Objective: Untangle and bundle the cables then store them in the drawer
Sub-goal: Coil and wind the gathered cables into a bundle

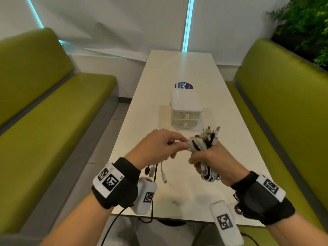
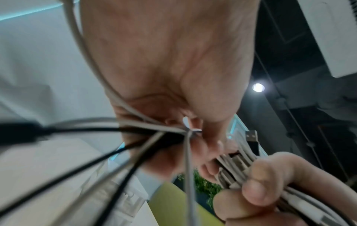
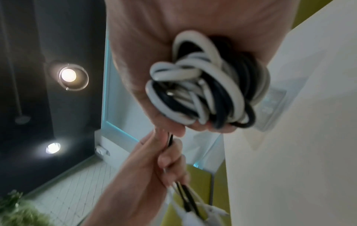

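Bundling looks well advanced but unfinished, judging from how things lie. Right hand [image 1: 211, 161] fisted around a coiled bundle of black and white cables [image 1: 204, 144], held above the near end of a long pale table [image 1: 179, 71]; plug ends [image 1: 213, 130] sticking up out of the top of the fist, loops hanging out below it. Left hand [image 1: 159, 147] just beside, fingers curled and pinching several loose tails [image 2: 135, 154] of the same cables, drawn taut toward the bundle, apparently for a wrap around its middle. Connector ends [image 1: 164, 176] of those tails dangling beneath the left hand, near the table surface; whether touching it, hard to say. Right wrist view showing white and black loops packed tightly in the palm, with no visible knots. No tie or strap visible anywhere.

Small white drawer unit [image 1: 185, 110] standing farther along the table, well apart from both hands, both drawer fronts flush and closed. Round blue sticker [image 1: 184, 85] just behind it. Green benches [image 1: 53, 96] on either side, leafy plant [image 1: 305, 23] at upper right.

Left to do, by this reading: wrapping and tucking the loose tails, opening a drawer, placing the bundle inside, closing it.
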`<action>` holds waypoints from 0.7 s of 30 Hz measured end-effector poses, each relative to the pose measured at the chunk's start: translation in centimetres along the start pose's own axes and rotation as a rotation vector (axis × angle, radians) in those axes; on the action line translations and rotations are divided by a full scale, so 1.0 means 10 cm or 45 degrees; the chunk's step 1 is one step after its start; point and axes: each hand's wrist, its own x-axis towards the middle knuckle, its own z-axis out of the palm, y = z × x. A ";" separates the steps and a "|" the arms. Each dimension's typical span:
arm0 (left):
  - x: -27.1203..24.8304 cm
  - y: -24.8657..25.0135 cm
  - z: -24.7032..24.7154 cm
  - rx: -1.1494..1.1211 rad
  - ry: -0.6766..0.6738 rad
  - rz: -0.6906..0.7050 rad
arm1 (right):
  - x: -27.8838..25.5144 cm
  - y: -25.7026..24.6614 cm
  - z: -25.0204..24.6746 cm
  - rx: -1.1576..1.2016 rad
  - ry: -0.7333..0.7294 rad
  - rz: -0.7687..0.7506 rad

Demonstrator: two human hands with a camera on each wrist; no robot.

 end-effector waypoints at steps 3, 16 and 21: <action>-0.02 -0.05 0.03 -0.352 -0.025 -0.182 | 0.07 -0.05 -0.07 0.186 0.130 -0.075; -0.20 0.03 0.57 -0.839 0.637 -0.083 | 0.07 0.13 0.16 0.657 0.571 -0.158; -0.14 0.05 0.72 -0.315 0.693 -0.019 | 0.03 0.13 0.19 0.539 0.619 -0.139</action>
